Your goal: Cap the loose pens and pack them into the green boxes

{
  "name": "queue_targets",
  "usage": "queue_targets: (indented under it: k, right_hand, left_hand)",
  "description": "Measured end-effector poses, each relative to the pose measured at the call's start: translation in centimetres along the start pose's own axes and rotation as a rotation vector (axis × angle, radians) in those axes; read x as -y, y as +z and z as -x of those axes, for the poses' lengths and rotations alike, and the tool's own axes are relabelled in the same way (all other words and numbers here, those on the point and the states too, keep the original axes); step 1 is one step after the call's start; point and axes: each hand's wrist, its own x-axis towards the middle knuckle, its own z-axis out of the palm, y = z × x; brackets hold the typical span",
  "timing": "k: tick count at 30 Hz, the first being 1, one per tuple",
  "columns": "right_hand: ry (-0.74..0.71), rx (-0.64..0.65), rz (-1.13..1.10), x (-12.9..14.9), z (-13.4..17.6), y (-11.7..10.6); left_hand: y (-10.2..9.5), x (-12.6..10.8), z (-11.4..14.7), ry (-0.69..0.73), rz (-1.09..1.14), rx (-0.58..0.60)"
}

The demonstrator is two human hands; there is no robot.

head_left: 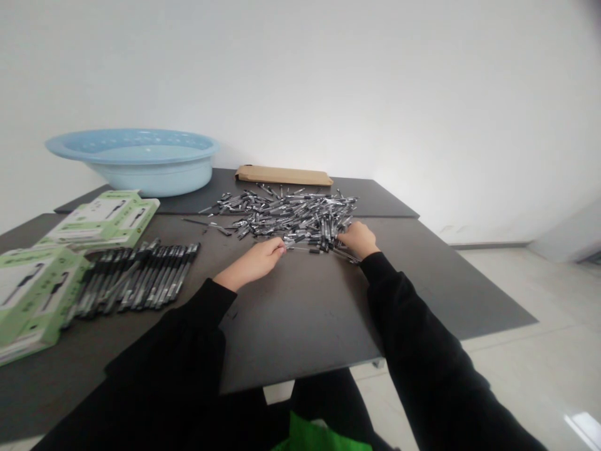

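A loose heap of black-and-clear pens [291, 213] lies on the dark table in front of me. My left hand [256, 262] is at the heap's near edge, thumb and forefinger pinched together on the end of a slim pen [305, 250]. At the right end of the heap, my right hand [359, 239] is closed, its fingers curled in against the pens. Its fingertips are partly hidden, so what they grip is unclear. A few pens [346, 255] lie just below that hand. Left of my left hand, a row of pens [154, 275] lies side by side.
Green-and-white pen boxes [101, 219] lie at the left, with another box [40, 300] nearer me. A large blue basin [150, 172] stands at the back left. A flat brown cardboard piece [284, 175] lies behind the heap, near the wall. The dark table [291, 326] ends close to my body.
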Motion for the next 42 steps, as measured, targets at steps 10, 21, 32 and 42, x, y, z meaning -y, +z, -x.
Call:
queue_targets:
  k: [10,21,32,42]
  right_hand:
    - [0.063,-0.109,-0.125,-3.4,-0.5,-1.9]
    - [-0.021,-0.154,-0.179,-4.5,-0.7,-1.7]
    - [-0.001,-0.184,-0.198,-5.5,-1.8,-0.3]
    - [-0.081,-0.196,-0.253,-6.1,-4.3,0.2]
  left_hand:
    - [0.3,-0.8,0.4,-0.018,-0.014,0.02]
    - [1.3,-0.5,0.1,0.017,0.054,0.021]
    - [0.5,0.3,-0.2,-0.023,0.125,-0.061]
    - [-0.1,0.7,-0.4,-0.023,0.148,-0.115]
